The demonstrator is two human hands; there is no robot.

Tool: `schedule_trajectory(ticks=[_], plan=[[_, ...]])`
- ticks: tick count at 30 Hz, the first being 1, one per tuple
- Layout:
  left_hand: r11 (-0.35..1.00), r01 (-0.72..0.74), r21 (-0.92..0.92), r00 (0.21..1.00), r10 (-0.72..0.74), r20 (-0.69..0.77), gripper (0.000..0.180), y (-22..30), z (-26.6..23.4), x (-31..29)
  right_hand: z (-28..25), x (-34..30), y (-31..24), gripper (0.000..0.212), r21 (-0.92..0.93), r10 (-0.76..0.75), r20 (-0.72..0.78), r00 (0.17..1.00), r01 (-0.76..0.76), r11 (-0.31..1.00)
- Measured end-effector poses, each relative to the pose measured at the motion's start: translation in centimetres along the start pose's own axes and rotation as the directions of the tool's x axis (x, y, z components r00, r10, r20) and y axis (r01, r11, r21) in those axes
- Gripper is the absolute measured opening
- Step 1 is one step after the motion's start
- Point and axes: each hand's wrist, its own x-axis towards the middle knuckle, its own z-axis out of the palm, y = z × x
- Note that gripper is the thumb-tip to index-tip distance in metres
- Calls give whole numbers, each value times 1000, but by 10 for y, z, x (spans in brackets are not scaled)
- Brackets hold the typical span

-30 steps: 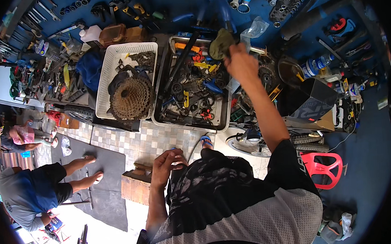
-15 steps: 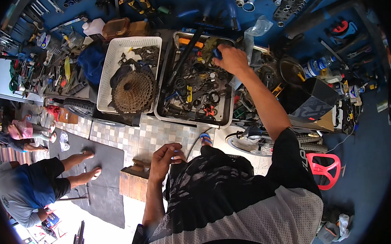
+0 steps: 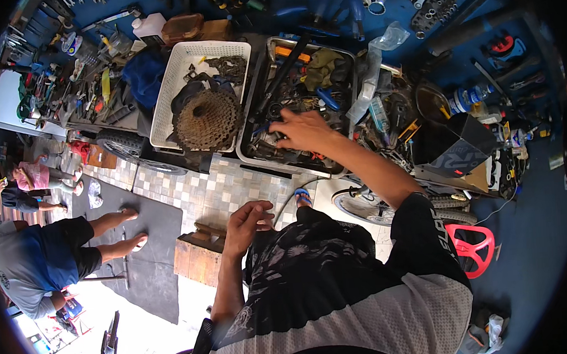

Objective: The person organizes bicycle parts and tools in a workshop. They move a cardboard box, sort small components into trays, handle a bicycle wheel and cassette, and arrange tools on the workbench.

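Observation:
My right hand point(image 3: 307, 134) is over the near part of a grey metal tray point(image 3: 351, 108) full of loose bicycle parts and tools. Its fingers are apart and point left, with the tips down near the small parts, and I see nothing held. A blue-handled tool point(image 3: 327, 99) lies in the tray beyond that hand, close to a crumpled olive cloth point(image 3: 324, 69). My left hand point(image 3: 248, 226) is in front of my body with its fingers curled together; whatever they may hold is hidden.
Left of the tray stands a white perforated basket point(image 3: 163, 113) with a large rusty cassette point(image 3: 207, 120). A black box point(image 3: 457, 145) sits at the right. Below are a wooden box point(image 3: 196, 259) and a bicycle wheel point(image 3: 363, 206). Another person point(image 3: 48, 263) is at the far left.
My right hand has left the blue-handled tool at the tray's far side and come nearer and left. My left hand stays curled near my body. The view has shifted slightly.

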Motion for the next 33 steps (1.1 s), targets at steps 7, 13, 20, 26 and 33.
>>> schedule_trajectory(ticks=[7,13,20,26,33], plan=[[999,34,-22,999,-34,0,36,-5,-21,-3,-43,-29,32,28,-184,251,70,965,-235,954],[1000,13,6,1000,-13,21,35,-3,-22,4,-52,13,-12,41,0,184,-119,976,-185,983],[999,-41,4,997,40,63,32,8,-21,19,-33,23,-3,50,-97,47,-56,997,-53,994],[997,-48,66,998,51,-41,38,9,-51,37,-71,-52,36,16,62,418,-333,845,-422,904],[978,-169,-118,964,140,-225,43,11,-43,106,-15,-128,61,24,352,880,-219,422,-807,474]])
